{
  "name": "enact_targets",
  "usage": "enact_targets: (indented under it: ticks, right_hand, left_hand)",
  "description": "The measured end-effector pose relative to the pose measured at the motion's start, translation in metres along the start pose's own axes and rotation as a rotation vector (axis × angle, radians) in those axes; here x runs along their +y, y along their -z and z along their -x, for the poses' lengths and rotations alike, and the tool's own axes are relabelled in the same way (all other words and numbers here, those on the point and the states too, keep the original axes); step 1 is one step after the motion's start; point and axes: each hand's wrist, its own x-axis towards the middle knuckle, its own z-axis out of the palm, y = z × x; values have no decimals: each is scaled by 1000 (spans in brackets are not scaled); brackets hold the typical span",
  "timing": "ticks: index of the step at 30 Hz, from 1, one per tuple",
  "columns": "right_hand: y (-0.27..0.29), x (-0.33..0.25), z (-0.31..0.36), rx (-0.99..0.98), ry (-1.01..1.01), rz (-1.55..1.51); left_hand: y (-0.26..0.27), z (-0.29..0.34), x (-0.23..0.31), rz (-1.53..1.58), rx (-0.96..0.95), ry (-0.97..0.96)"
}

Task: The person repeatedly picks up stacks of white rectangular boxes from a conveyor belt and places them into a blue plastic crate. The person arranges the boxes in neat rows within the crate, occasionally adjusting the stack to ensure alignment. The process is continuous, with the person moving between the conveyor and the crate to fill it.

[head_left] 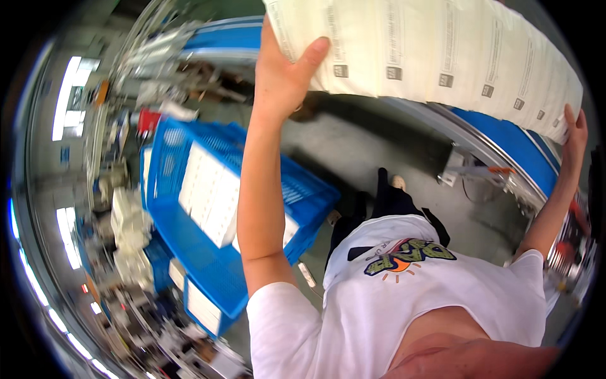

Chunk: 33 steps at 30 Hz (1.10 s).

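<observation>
We are viewing a long row of white, printed, soft-wrapped packets, raised.
Bare left hand and right hand are pressing its ends, the smooth blue conveyor belt lying beyond. We are judging it light, pliable, prone to mid-row buckling; inward end pressure is suiting it.
</observation>
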Motion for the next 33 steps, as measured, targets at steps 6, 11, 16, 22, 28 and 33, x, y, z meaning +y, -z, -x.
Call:
enact_targets:
  ticks: [6,11,16,22,28,33]
  right_hand:
    - [-228,-176,76,-189,292,8]
    - [-416,-308,248,-562,402,-8]
    - [-566,-298,384,-949,492,187]
    - [-643,-218,451,-1186,344,622]
    - [-680,-110,496,-1278,106,682]
    - [-711,-19,513,-1355,64,736]
  left_hand:
    - [215,169,-2,-99,431,162]
    - [381,378,-40,229,649,401]
    - [444,552,-82,361,718,696]
    - [408,645,-139,482,807,1112]
    - [395,690,-207,355,751,1312]
    - [362,714,-272,259,973,1269]
